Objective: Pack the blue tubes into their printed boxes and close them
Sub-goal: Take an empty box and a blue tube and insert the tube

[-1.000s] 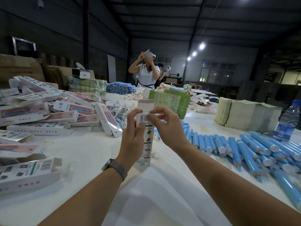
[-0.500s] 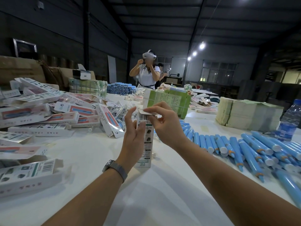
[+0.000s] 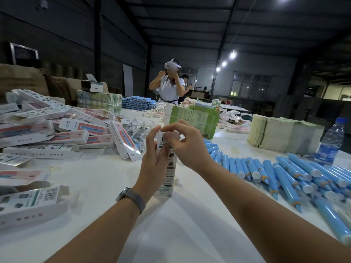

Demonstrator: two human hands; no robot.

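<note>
One box (image 3: 167,168) upright mid-tabletop, contents hidden, left hand (image 3: 153,160) gripping its side, right hand (image 3: 187,145) pinching top flap, blue tubes (image 3: 284,173) loose along right edge, uncountable, packed boxes (image 3: 57,133) piled left.

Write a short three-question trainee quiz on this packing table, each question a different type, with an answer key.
1. True or false: the printed box in the person's hands stands upright on the table.
2. Which hand wears the wristband?
A. left hand
B. right hand
C. neither
3. Fill in: the loose blue tubes lie on the person's ____ side, near the water bottle.

Key: 1 true; 2 A; 3 right.
</note>
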